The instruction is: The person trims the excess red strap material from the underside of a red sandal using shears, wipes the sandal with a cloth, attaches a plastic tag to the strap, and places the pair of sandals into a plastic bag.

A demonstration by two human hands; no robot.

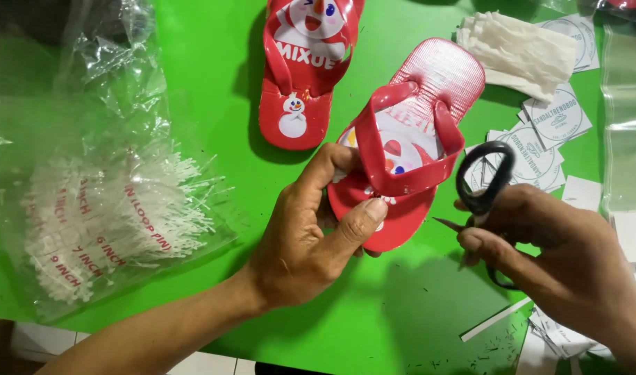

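Observation:
My left hand (311,229) grips the toe end of a small red flip-flop sandal (429,90), thumb pressed on its front edge, holding it tilted above the green table (193,104). The sandal has a red strap and a cartoon print on its insole. To the right of that sandal, my right hand (561,264) holds black-handled scissors (481,184), their tips pointing left toward the sandal's toe. A matching red sandal (304,62) with a snowman picture lies flat at the top centre.
A clear plastic bag of white loop pins (116,215) lies at the left. White round-printed paper tags (547,132) are scattered at the right, with a stack of white folded pieces (519,52) above and more plastic bags (627,118) at the right edge.

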